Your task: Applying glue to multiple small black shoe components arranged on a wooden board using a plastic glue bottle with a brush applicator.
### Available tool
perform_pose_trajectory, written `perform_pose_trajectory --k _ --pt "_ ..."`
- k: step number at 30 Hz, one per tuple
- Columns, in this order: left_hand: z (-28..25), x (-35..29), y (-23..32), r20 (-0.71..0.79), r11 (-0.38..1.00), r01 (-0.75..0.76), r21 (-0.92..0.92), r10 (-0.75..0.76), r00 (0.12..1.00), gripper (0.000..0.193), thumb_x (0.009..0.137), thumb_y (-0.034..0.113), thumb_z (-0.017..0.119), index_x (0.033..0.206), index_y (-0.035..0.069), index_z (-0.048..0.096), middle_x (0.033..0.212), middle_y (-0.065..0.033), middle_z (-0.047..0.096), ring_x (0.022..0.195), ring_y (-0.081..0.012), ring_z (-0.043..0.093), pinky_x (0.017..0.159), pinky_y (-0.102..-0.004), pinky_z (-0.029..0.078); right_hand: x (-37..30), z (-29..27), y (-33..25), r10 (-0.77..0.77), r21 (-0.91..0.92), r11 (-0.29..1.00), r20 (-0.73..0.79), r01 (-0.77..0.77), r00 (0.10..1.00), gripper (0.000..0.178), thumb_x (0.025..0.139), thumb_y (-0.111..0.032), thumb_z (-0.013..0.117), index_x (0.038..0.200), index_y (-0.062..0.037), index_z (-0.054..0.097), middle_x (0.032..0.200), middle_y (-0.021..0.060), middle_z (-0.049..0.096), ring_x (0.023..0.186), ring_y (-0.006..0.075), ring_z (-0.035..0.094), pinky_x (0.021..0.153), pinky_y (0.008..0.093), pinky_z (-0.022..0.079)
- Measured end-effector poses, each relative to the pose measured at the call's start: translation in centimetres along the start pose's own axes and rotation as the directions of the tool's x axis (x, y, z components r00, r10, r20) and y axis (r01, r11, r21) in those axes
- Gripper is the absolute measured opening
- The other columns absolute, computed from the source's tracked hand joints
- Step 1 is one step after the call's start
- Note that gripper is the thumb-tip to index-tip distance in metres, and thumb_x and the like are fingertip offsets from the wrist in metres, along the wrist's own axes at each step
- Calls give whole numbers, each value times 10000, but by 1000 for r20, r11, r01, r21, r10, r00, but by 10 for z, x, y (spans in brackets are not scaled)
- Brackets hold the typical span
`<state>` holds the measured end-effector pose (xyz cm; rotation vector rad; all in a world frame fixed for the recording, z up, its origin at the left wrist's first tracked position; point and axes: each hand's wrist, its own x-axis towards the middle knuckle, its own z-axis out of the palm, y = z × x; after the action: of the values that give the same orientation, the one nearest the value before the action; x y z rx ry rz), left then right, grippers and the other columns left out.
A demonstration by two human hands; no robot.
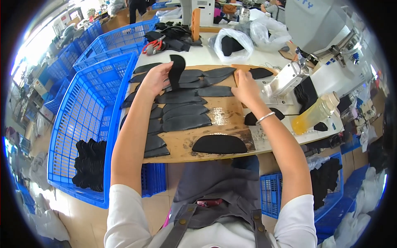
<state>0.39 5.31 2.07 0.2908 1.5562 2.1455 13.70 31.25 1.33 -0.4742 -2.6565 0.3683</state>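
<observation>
Left hand (pixel 155 78): my fingers pinch an upright black piece (pixel 177 70).
Right hand (pixel 245 87): flat on board (pixel 225 111), fingers loose, holding nothing.
Risk: my sleeve could smear the glued rows (pixel 184 111); pieces may stick together.

Two hands (pixel 155 78), one bottle (pixel 314 113) (yellowish), three blue crates (pixel 82 120).

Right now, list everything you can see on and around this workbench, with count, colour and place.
wooden board: one, brown, bench centre
flat cut pieces: many, black, overlapping in rows on the board
half-moon piece: one, black, board's near edge
crates: several, blue, left of bench, one with a black stack
pliers: one, red-handled, far side
plastic bags: several, clear and white, far side
machine: one, white-grey, right
bottle: one, yellowish, right edge
left hand: lifting curved black piece
right hand: on the board, silver bracelet
</observation>
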Motion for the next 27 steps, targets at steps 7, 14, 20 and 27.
perform_pose_trajectory --k 7,14,20,27 --pt "52 -25 7 41 890 -287 354 292 955 233 836 235 627 957 35 621 948 -5 613 875 -78 518 806 -219 362 21 -47 -57 -235 536 810 -74 237 969 364 738 -355 652 709 8 650 771 180 625 741 304 616 668 344 477" --pt "52 -18 -14 57 859 -251 446 253 966 229 826 219 645 922 11 631 930 -18 623 902 -77 525 847 -232 372 46 -35 -109 -138 333 940 179 72 974 569 655 -547 636 768 9 679 763 208 652 735 327 650 661 364 509" --pt "43 -26 -15 71 845 -267 464 265 962 224 820 211 649 913 8 632 958 -26 617 876 -79 519 813 -231 377 43 -30 -115 -156 175 977 223 118 962 445 683 -432 608 823 -17 687 839 195 661 800 319 650 695 385 515" --pt "42 -25 -19 96 762 -266 591 261 961 228 815 210 654 925 11 634 1007 -34 615 901 -84 525 820 -237 388 46 -29 -117 -169 125 982 252 141 953 402 685 -390 602 858 -39 696 899 183 663 870 327 641 730 385 513"
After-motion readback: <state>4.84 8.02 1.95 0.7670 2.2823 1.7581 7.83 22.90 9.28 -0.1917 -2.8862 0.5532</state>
